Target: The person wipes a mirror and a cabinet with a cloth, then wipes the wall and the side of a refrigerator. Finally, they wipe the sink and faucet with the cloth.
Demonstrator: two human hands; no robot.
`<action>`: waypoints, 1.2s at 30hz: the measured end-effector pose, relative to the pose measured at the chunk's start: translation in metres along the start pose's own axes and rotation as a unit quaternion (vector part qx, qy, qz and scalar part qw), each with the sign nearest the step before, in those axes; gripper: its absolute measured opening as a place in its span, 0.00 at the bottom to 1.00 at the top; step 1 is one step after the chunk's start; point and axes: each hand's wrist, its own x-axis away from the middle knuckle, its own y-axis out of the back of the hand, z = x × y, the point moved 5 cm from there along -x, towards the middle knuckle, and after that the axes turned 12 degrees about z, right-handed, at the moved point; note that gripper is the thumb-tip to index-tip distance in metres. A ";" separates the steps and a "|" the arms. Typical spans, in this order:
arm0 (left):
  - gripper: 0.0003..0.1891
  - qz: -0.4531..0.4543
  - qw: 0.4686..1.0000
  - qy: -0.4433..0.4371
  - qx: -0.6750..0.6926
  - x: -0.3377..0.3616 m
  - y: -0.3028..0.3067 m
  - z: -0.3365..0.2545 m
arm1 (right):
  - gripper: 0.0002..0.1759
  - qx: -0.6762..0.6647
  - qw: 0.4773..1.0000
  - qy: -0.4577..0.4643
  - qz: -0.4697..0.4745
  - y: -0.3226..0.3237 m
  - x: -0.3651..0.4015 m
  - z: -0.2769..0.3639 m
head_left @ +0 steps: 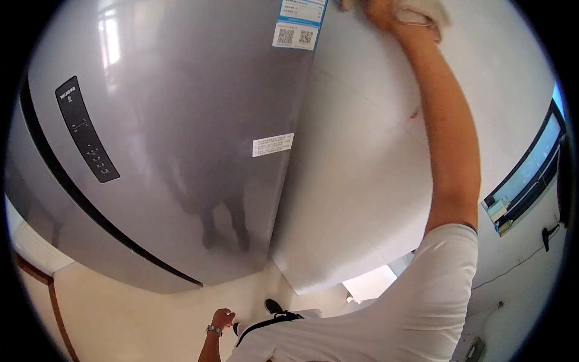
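My right arm stretches up along the white tiled wall (368, 151). At the top edge of the view my right hand (380, 13) is partly cut off and blurred, closed on a pale cloth (427, 11) that lies against the wall. Low in the view hangs my left hand (224, 318), its fingers curled in and nothing visible in them. A metal-banded watch sits on that wrist. To the left of my right arm stands a tall grey fridge (199, 108), which neither hand touches.
The fridge door carries a dark control panel (87, 129), a white label (273, 145) and a blue-white sticker (298, 24). A dark-framed window (531, 169) with small items on its sill is at the right. A reddish mark (414, 113) shows on the wall. Below lies beige floor (126, 314).
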 end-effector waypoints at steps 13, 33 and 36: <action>0.11 -0.037 0.992 0.066 0.100 0.051 -0.007 0.063 | 0.21 -0.267 0.950 0.060 0.149 -0.182 0.067 0.135; 0.10 0.086 0.822 -0.106 -0.553 0.066 -0.014 0.178 | 0.18 -0.565 0.757 0.104 0.311 -0.381 0.344 0.263; 0.11 0.027 0.999 0.007 -0.020 0.065 0.008 0.187 | 0.18 -0.373 0.874 0.176 0.258 -0.316 0.303 0.221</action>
